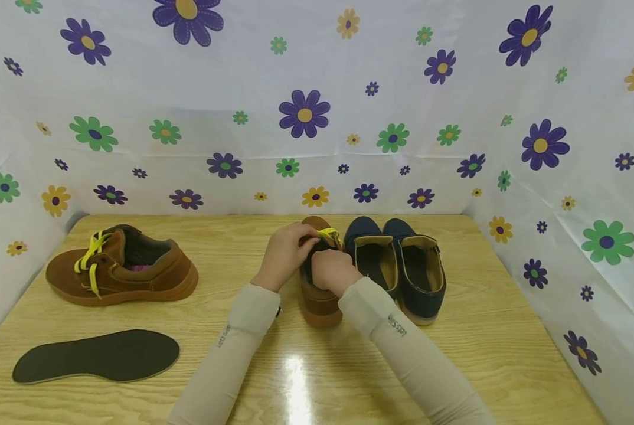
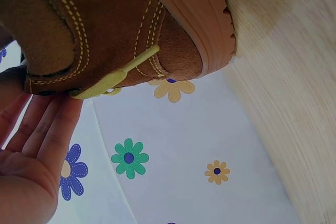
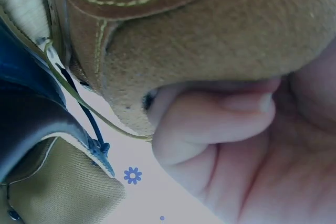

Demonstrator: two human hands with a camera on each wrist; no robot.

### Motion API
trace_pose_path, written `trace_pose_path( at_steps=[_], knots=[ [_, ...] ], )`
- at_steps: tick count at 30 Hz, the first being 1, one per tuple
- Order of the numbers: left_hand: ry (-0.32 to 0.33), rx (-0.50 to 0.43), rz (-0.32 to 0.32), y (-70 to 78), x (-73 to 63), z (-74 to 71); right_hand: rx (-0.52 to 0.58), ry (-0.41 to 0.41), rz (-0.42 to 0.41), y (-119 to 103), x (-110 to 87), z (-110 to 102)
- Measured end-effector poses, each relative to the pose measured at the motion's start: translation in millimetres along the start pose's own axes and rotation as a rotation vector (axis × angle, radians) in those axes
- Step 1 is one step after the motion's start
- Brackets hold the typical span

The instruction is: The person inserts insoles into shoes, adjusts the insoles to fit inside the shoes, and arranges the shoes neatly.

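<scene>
A brown suede shoe with yellow laces stands on the table, toe away from me. My left hand pinches the edge of its opening near the laces; in the left wrist view its fingers lie against that edge beside a yellow lace. My right hand reaches down into the opening from the heel side. In the right wrist view, bent fingers are tucked at the shoe's collar. The shoe hides the other fingertips, and I cannot tell what they hold.
The matching brown shoe stands at the left, with a dark insole lying flat in front of it. A pair of navy slip-on shoes stands close on the right. A flower-printed cloth rises behind the wooden table.
</scene>
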State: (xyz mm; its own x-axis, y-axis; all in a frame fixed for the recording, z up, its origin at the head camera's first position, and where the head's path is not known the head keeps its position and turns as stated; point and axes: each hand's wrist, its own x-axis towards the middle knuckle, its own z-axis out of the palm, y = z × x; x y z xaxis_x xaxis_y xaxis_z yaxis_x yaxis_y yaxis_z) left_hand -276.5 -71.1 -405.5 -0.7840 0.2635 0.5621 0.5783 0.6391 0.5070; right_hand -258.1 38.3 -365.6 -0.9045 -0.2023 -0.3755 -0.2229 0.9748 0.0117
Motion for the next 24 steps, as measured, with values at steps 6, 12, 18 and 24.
trace_pose_path(
  at_steps=[6, 12, 18, 24],
  knots=[
    [-0.007, -0.002, -0.009, 0.9, 0.0, -0.1, -0.028, -0.020, -0.013, 0.4, 2.7, 0.8],
    [-0.005, 0.004, -0.005, 0.5, -0.5, -2.3, -0.045, -0.094, -0.088, 1.1, 4.2, -2.0],
    [-0.062, 0.015, -0.035, 0.5, -3.5, -8.8, -0.065, -0.152, -0.117, -0.3, 6.0, -4.9],
    [-0.139, -0.036, -0.082, 3.2, -11.7, -14.7, 0.030, -0.109, -0.105, 9.5, 6.0, 4.2]
  ],
)
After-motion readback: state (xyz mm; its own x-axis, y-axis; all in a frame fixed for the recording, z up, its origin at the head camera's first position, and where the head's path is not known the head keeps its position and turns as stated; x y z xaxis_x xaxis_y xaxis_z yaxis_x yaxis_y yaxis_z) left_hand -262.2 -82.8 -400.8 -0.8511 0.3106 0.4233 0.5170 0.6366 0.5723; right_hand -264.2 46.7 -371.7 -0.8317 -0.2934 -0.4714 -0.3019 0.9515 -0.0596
